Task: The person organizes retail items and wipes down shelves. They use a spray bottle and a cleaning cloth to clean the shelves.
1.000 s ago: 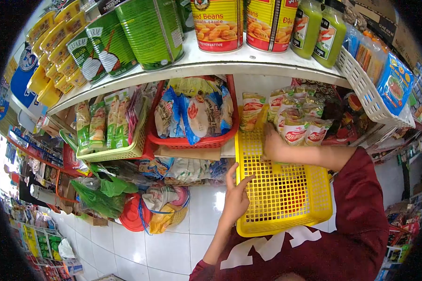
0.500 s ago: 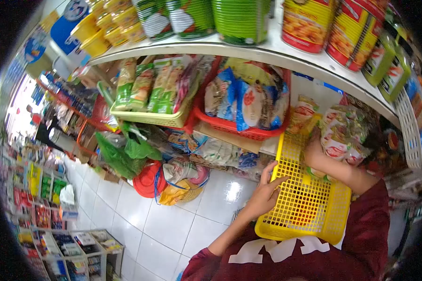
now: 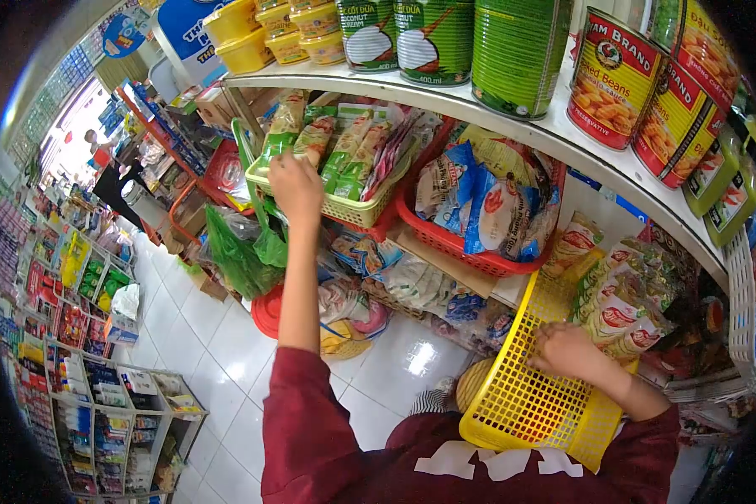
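My left hand is at the light green basket, its fingers curled over the near left rim beside the green and white packets. Whether it grips anything there is hard to make out. Over the yellow basket, my right hand has its fingers bent down near the basket's left side; what they hold, if anything, is hidden. Several clear packets with red labels lie at the basket's far right end, close to my right hand.
A red basket of blue and white bags stands between the two. Cans line the white shelf above. Green plastic bags hang at the left over a red lid. Shop racks stand at the lower left.
My left hand has left the yellow basket's edge and reached up to the light green basket. My right hand has drawn back from the packets toward me. The view has shifted.
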Action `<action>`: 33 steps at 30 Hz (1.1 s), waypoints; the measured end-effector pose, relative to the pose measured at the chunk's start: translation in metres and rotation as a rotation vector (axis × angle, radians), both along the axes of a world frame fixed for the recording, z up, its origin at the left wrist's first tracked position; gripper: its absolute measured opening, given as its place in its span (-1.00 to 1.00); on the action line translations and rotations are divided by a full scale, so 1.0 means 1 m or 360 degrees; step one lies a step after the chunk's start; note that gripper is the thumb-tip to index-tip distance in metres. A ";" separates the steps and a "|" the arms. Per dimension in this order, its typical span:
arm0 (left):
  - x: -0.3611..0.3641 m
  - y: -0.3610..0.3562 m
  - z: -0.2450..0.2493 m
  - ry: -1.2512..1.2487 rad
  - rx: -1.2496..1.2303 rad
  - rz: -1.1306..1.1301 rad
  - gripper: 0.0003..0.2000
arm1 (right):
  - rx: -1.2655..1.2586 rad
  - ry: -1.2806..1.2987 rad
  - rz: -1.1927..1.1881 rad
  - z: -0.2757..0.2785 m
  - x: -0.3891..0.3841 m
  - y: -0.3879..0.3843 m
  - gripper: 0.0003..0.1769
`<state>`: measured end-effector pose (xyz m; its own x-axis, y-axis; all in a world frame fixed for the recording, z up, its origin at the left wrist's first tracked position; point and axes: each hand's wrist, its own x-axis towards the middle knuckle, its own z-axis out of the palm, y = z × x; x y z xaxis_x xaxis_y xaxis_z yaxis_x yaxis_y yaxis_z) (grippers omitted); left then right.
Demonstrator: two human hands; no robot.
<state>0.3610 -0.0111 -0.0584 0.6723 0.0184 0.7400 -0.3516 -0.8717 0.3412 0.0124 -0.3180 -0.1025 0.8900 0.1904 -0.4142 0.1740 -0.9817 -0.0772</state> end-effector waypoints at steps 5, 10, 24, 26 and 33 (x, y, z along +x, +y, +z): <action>0.032 0.018 0.005 0.0760 0.0194 0.0197 -0.43 | 0.0211 0.0003 0.0136 0.010 -0.014 0.006 -0.42; -0.029 0.024 0.002 -0.0014 -0.0275 0.0069 -0.54 | 0.0617 -0.0333 0.0093 0.040 -0.018 0.006 -0.55; -0.269 -0.031 -0.024 0.0259 -0.0294 -0.1367 -0.40 | 0.1719 -0.1043 -0.0696 0.107 0.009 0.027 -0.76; -0.271 -0.034 -0.032 0.0297 -0.0291 -0.1397 -0.39 | 0.1428 -0.1139 -0.0697 0.111 0.004 0.026 -0.81; -0.280 -0.048 -0.045 0.0324 -0.0428 -0.1592 -0.41 | 0.2087 -0.0936 -0.1109 0.119 -0.006 0.028 -0.75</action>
